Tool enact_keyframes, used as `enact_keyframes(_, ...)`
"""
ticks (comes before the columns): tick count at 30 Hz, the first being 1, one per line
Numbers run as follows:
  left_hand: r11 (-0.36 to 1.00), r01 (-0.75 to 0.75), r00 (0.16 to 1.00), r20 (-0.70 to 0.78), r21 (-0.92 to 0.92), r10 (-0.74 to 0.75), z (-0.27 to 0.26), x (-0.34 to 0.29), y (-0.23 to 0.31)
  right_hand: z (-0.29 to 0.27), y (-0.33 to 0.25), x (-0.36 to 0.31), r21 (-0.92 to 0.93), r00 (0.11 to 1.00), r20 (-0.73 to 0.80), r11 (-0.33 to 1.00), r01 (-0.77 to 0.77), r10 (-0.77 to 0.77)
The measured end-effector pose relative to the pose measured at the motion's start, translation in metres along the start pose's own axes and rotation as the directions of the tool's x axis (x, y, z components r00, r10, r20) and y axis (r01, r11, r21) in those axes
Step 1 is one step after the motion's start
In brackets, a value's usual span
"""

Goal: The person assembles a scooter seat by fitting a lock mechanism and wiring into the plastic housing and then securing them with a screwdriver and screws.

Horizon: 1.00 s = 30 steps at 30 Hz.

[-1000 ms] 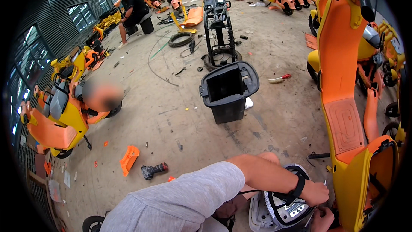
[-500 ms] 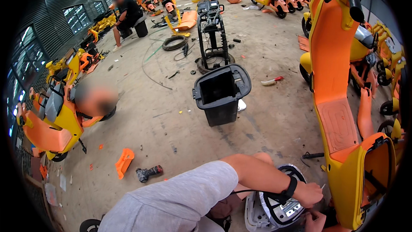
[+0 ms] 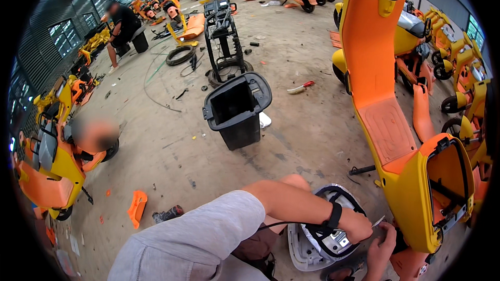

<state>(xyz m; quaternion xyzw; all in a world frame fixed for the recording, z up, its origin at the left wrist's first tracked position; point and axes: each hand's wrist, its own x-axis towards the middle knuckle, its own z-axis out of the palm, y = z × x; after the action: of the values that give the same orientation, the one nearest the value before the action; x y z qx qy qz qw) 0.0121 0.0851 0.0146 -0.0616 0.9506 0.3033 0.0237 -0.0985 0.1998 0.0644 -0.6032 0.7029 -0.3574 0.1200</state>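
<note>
A scooter seat (image 3: pixel 301 250), its underside up, lies in front of me: a pale grey shell with a black rim and metal plates inside. My left hand (image 3: pixel 358 227), with a black wristband, is closed over its right side. A small thin silver piece (image 3: pixel 378 221) sticks out from its fingers; its kind cannot be made out. Just right of it, my right hand (image 3: pixel 383 247) has thumb and forefinger apart, near the silver piece. Whether the right fingertips touch it is unclear. A black cable (image 3: pixel 284 223) passes along my left wrist.
A yellow-orange scooter body (image 3: pixel 377 130) stands close on my right. Ahead are a black storage bin (image 3: pixel 239 135) and a bare black frame (image 3: pixel 221 36). A red-handled tool (image 3: pixel 301 88), a cordless drill (image 3: pixel 167 214) and an orange panel (image 3: pixel 137 209) lie on the floor.
My view has turned right, shifting the scene leftward. My right hand has come further into view and its fingers have lifted toward the silver piece. My left hand remains at the seat's edge.
</note>
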Motion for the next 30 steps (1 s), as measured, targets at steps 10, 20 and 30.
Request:
enact_keyframes(10, 0.98, -0.148, 0.981, -0.109, 0.135, 0.163, -0.007, -0.004, -0.008, -0.005, -0.01, 0.002, -0.174, 0.869, 0.421, 0.964, -0.202, 0.258)
enact_keyframes(20, 0.965, -0.26, 0.945, -0.21, -0.019, 0.25, -0.03, -0.018, -0.01, 0.002, 0.011, -0.009, -0.396, 0.984, 0.166, 0.918, 0.012, 0.059)
enact_keyframes(30, 0.975, -0.184, 0.959, -0.195, 0.123, 0.206, -0.016, -0.009, -0.017, 0.004, 0.018, -0.012, -0.326, 0.971, 0.207, 0.944, -0.044, 0.117)
